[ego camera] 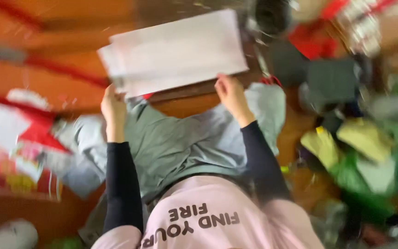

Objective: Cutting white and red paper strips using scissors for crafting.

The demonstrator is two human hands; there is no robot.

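Note:
A stack of white paper sheets (176,53) is held up in front of me over my lap. My left hand (113,108) grips the stack's lower left corner and my right hand (231,94) grips its lower right edge. Both arms wear black sleeves. Below the sheets lies grey-green cloth (180,138) across my legs, and my pink shirt (213,216) fills the bottom of the view. The picture is blurred by motion.
An orange-brown wooden floor (61,69) lies around me. Red and white packages (19,138) sit at the left. A heap of green, yellow and dark items (365,143) covers the right side, with red things (314,41) at the top right.

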